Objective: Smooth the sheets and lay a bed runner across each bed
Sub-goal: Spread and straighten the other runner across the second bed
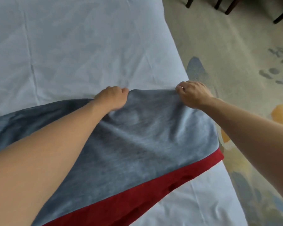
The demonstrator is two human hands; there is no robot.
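Runner: our left hand (112, 98) and right hand (192, 93) pinch the bed runner (137, 136) at its far edge, likely to draw it flat.
Position: across the white sheet (72, 46).

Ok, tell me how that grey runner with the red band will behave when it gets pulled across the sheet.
The bed runner looks soft and floppy: it bunches into folds between the left hand and the right hand. It probably drags rather than slides, since its surface looks plush against the white sheet. It likely needs smoothing after each pull.
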